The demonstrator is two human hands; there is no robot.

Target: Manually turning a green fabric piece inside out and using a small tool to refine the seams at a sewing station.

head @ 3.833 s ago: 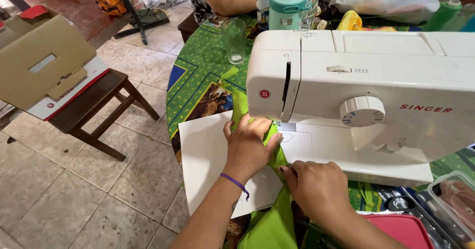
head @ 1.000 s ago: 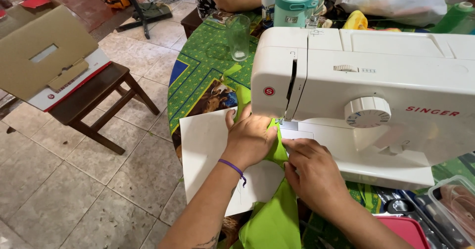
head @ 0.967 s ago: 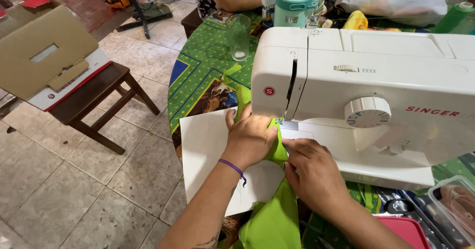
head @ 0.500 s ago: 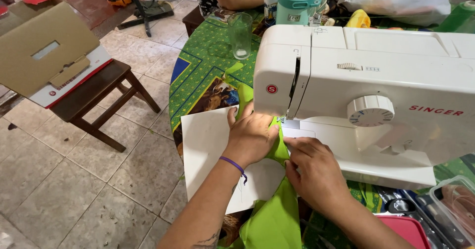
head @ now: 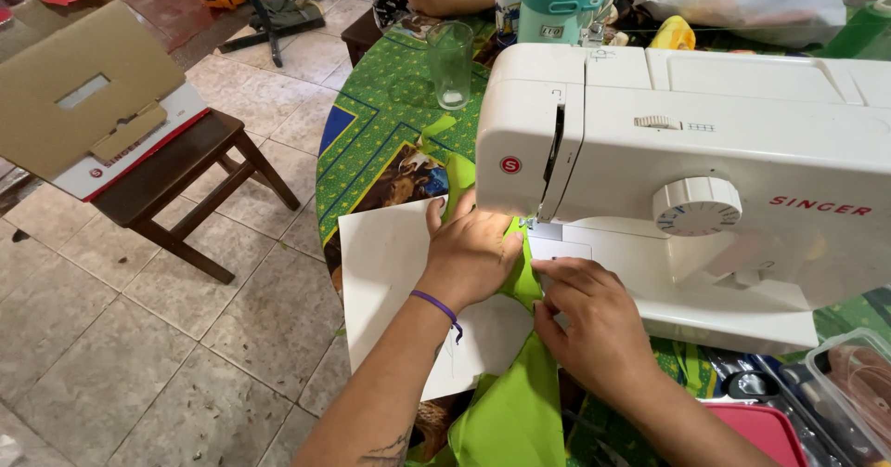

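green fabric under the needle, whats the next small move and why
Probably ease the green fabric a little further back under the needle area of the sewing machine. The left hand presses it flat beside the foot, the right hand steadies it, and most fabric hangs toward the person.

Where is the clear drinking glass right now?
The clear glass stands upper centre in the head view, on the green tablecloth, left of the teal flask.

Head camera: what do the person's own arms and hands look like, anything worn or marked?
Both forearms are bare, with no sleeves in view. The left hand has a thin purple band round the wrist, and a dark tattoo shows low on that forearm. The right hand wears no band or glove.
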